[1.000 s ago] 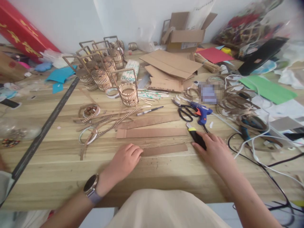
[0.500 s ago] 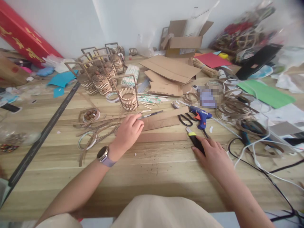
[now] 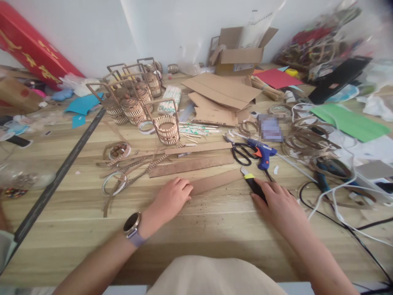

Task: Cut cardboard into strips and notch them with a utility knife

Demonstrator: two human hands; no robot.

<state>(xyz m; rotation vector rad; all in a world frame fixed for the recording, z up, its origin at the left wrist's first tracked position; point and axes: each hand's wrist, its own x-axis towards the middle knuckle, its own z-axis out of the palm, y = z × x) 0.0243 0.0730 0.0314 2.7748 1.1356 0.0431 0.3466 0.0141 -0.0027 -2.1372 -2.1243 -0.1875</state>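
Person at work, seen from above: smartwatch [image 3: 132, 224] on the left wrist, approx. round dark face, pale metal bezel w/ a rosy tint, lilac strap showing on the near side of the wrist. Left hand [image 3: 172, 198] and right hand [image 3: 276, 200] bare. Left forearm [image 3: 98, 262] and right forearm [image 3: 319, 254] uncovered as far as the pic's bottom edge. Cream-beige garment [image 3: 215, 278], smooth plain fabric w/ soft rounded folds, fills the bottom centre, just under the near edge of the desk [image 3: 196, 233]. Detail on watch face too small to read.
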